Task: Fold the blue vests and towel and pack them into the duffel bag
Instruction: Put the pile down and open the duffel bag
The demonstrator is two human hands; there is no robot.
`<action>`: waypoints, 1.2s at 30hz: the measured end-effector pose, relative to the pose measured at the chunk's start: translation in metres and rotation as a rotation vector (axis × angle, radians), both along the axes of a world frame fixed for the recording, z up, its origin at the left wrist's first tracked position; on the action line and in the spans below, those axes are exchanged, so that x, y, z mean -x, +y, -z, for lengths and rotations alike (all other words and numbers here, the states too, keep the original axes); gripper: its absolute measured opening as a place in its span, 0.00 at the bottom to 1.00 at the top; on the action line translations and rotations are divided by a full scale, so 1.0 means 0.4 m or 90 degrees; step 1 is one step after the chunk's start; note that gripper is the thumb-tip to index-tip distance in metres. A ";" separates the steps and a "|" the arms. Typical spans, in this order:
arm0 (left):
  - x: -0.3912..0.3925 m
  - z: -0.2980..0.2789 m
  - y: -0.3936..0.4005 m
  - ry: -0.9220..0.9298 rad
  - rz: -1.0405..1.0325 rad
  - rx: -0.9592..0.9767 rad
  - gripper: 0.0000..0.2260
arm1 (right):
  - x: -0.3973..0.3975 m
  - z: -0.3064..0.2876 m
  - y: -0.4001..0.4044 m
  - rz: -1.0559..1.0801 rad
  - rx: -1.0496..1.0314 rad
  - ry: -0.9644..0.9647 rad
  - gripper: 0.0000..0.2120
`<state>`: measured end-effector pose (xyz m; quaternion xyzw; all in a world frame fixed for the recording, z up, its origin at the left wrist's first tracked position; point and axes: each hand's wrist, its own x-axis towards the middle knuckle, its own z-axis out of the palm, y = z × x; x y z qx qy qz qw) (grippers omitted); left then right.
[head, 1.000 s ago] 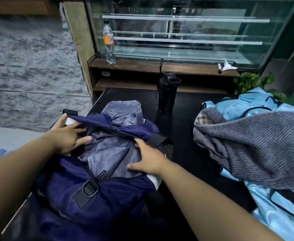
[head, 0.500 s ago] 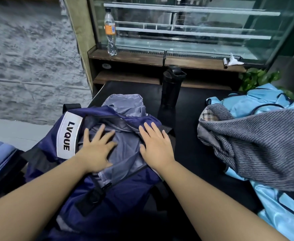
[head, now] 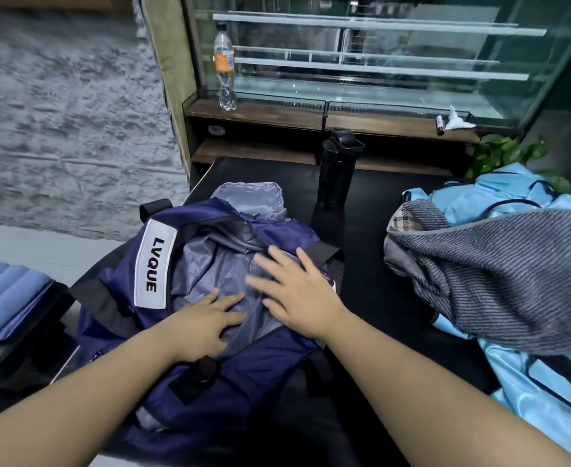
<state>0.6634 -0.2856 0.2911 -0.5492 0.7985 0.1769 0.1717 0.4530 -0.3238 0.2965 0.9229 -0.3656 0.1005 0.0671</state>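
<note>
We press both hands flat, fingers spread, on the grey lining of the open duffel bag (head: 243,382) at the worktop's (head: 378,291) near left edge: left hand (head: 206,323) just beside right hand (head: 299,294). Toward the right edge the grey towel (head: 500,281) lies draped over the light blue vests (head: 540,399). A black bottle (head: 336,173) stands near the far edge.
</note>
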 end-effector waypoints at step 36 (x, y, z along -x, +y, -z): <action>0.424 -0.028 0.139 -0.128 -0.095 0.312 0.31 | 0.587 -0.113 0.184 0.511 0.079 -0.098 0.23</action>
